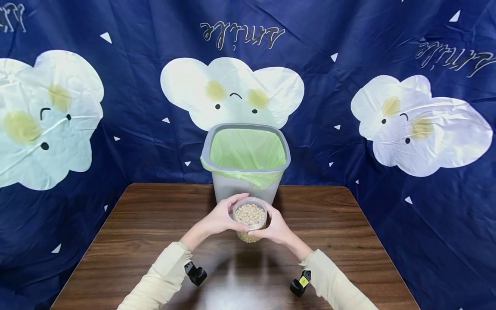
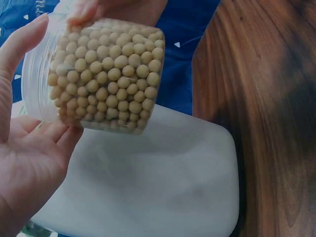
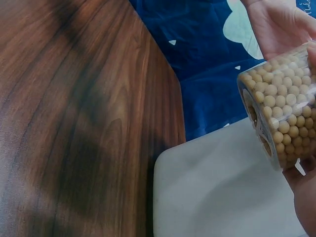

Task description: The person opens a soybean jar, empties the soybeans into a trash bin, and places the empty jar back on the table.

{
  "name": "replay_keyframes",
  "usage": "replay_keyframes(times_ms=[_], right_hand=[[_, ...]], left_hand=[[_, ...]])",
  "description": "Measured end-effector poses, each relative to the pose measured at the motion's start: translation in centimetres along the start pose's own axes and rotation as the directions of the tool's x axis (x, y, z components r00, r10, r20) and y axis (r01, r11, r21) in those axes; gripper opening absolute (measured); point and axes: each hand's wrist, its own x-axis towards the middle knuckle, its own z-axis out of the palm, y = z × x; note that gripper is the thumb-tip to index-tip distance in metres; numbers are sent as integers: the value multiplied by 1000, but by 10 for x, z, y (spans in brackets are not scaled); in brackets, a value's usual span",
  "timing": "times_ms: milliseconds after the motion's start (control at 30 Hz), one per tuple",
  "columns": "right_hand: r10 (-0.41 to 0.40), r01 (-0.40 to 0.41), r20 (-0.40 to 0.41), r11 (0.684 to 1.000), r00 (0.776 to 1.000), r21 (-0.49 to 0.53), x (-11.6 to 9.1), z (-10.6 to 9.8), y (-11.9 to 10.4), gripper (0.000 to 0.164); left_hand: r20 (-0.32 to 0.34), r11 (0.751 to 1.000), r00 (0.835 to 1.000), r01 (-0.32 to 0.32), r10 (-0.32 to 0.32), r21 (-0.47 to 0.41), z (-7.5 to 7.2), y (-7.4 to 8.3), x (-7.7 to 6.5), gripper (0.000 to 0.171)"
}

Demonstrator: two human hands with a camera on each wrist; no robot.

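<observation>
A clear plastic jar (image 1: pixel 250 215) full of round, pale tan beans is held over the table, just in front of a grey bin (image 1: pixel 228 187). My left hand (image 1: pixel 221 218) grips it from the left, thumb and fingers around the ribbed clear top part. From the opposite side my right hand (image 1: pixel 277 226) holds the same upper part. In the left wrist view the beans (image 2: pixel 111 79) fill the jar's body, which shows below the hands. The jar's base and beans (image 3: pixel 284 103) appear in the right wrist view. Beans are visible through the round top in the head view.
The bin is lined with a green bag (image 1: pixel 248 148) folded over its rim and stands at the back of the brown wooden table (image 1: pixel 155 224). Dark blue cloth (image 1: pixel 131 142) with cloud prints surrounds the table at the back and sides.
</observation>
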Motion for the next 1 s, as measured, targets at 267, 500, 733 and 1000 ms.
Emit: replay_keyframes(times_ms=[267, 500, 733, 1000], right_hand=[[-5, 1, -96, 999, 995, -48, -1, 6, 3, 75], [3, -28, -217, 993, 976, -112, 0, 13, 4, 75], [-30, -31, -336, 984, 941, -174, 0, 22, 27, 84], [-173, 2, -493, 945, 853, -328, 2, 37, 48, 83]], left_hand=[[-181, 997, 983, -8, 22, 79, 13, -5, 0, 82], [-404, 980, 914, 44, 39, 193, 29, -11, 0, 84], [-526, 966, 844, 44, 101, 256, 43, -13, 2, 84], [-646, 953, 750, 71, 143, 294, 57, -14, 6, 87]])
